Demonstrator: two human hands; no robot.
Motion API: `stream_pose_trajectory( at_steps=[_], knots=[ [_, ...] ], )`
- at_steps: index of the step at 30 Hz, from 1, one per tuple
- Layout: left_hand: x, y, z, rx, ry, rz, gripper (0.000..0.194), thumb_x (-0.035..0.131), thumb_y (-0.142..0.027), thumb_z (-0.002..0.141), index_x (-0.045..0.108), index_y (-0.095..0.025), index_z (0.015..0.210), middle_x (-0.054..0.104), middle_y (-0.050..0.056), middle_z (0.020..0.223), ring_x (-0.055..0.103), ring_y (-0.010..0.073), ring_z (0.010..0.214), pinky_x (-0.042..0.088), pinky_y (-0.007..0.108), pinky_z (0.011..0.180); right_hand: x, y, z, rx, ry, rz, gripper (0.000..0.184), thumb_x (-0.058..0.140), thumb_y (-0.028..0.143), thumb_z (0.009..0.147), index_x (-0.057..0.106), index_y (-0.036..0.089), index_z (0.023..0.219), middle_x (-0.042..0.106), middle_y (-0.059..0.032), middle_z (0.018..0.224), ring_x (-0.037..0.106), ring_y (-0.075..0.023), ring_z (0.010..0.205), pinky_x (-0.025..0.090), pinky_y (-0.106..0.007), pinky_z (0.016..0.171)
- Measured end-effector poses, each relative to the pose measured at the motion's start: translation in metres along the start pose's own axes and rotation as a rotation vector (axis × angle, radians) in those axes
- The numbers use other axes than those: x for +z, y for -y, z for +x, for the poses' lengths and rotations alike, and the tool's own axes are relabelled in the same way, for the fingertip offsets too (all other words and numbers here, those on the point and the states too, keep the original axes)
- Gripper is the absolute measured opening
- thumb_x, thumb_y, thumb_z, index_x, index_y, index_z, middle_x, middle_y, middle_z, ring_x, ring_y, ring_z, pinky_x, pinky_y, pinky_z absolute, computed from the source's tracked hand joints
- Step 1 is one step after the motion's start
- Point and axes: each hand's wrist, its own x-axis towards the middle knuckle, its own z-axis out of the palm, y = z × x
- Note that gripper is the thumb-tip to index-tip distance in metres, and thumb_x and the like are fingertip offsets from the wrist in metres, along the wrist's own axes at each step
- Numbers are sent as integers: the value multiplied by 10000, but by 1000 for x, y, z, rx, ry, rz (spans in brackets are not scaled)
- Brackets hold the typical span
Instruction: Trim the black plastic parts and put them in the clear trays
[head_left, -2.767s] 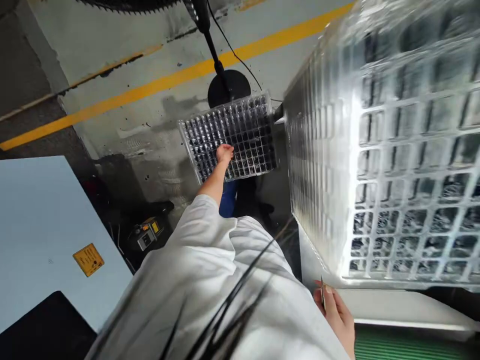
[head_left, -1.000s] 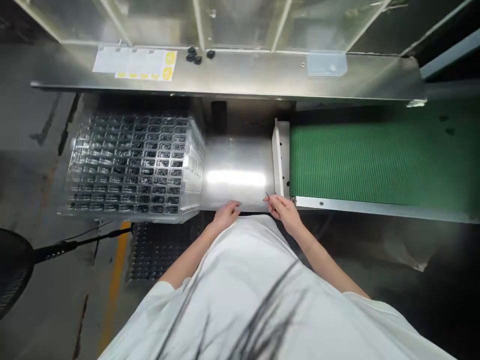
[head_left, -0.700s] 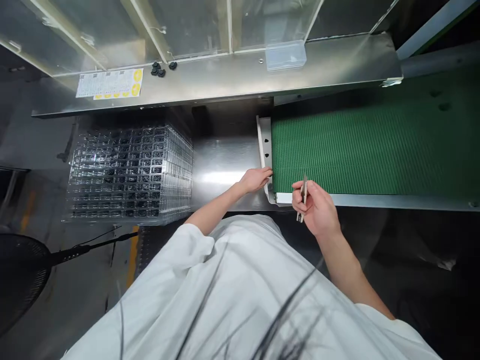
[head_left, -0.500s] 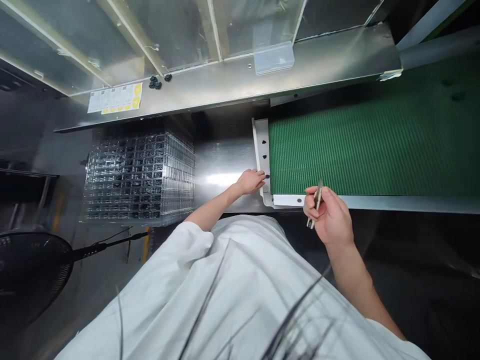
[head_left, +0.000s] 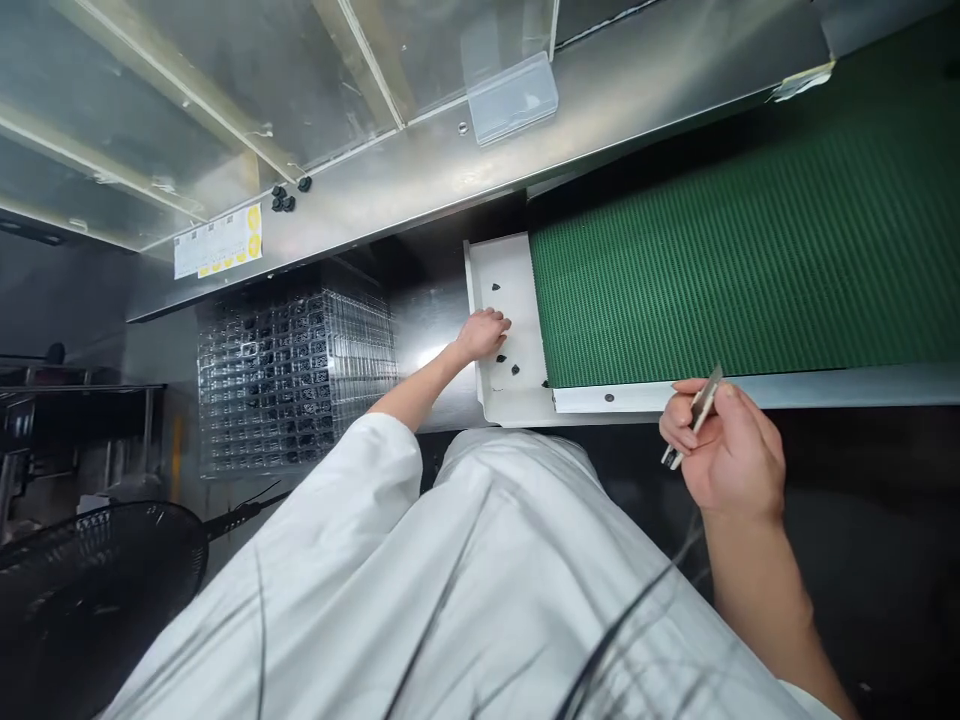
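My left hand (head_left: 485,333) reaches over the left wall of a shallow white tray (head_left: 517,260) at the end of the belt. Its fingers are curled down inside the tray; whatever they pinch, if anything, is hidden. Small black pieces lie around it: one black piece (head_left: 496,287) beyond the hand and another black piece (head_left: 502,358) on the near side, with others close by. My right hand (head_left: 731,450) is closed around what looks like a small utility knife (head_left: 701,410), its pale handle in the fingers and its metal blade pointing up and away, near the belt's front rail.
A green ribbed conveyor belt (head_left: 735,250) runs right from the tray, with a pale metal rail (head_left: 840,385) in front. Stacked clear plastic trays (head_left: 270,380) stand at left. On the steel ledge (head_left: 390,190) lie black pieces (head_left: 283,198) and a clear lid (head_left: 514,98). A fan (head_left: 97,590) stands lower left.
The white tray has slid left, showing more of its floor beside the belt. My left hand has shifted left too. My right hand with the knife has moved right in view, and the view has turned.
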Motion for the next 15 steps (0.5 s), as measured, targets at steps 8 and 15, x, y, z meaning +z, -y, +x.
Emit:
stream_pose_trajectory(
  at_steps=[8, 15],
  knots=[
    [18, 13, 106, -101, 140, -109, 596, 676, -103, 783, 659, -52, 1376, 629, 284, 1356, 672, 376, 1151, 544, 501, 979, 2, 8, -28, -28, -183, -139, 313, 768, 492, 874, 789, 182, 907, 572, -9, 634, 414, -105, 478, 287, -261, 463],
    [35, 23, 119, 0, 131, -174, 457, 665, -5, 746, 732, -1, 1198, 669, 279, 1279, 658, 380, 1196, 523, 481, 1064, 22, -2, -40, 18, -218, -219, 301, 769, 480, 875, 786, 182, 914, 574, -16, 653, 425, -105, 496, 280, -257, 454]
  ],
)
